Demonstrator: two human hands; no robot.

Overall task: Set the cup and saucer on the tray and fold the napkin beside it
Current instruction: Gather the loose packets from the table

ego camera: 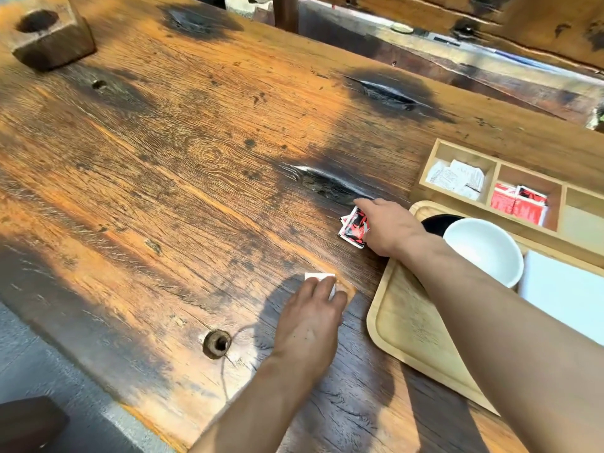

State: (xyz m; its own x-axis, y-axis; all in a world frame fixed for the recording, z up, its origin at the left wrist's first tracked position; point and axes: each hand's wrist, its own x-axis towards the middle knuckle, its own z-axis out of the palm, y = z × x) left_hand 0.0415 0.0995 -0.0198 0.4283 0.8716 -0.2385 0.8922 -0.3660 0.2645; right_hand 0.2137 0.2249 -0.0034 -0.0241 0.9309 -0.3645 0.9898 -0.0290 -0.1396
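A light wooden tray [415, 325] lies at the right on the dark wooden table. On it stands a white cup [483, 250] on a black saucer [436, 222], with a white flat napkin [565, 299] to the right of the cup. My right hand [385, 227] reaches past the tray's left corner and holds several red, black and white packets [354, 228] against the table. My left hand [310, 315] lies flat on a small white folded piece [322, 277], fingers over it, left of the tray.
A wooden organiser box [496, 165] behind the tray holds white packets [457, 178] and red packets [519, 204] in separate compartments. A wooden block with a hole [45, 34] sits at the far left. The table has knots and a hole [217, 343] near its front edge.
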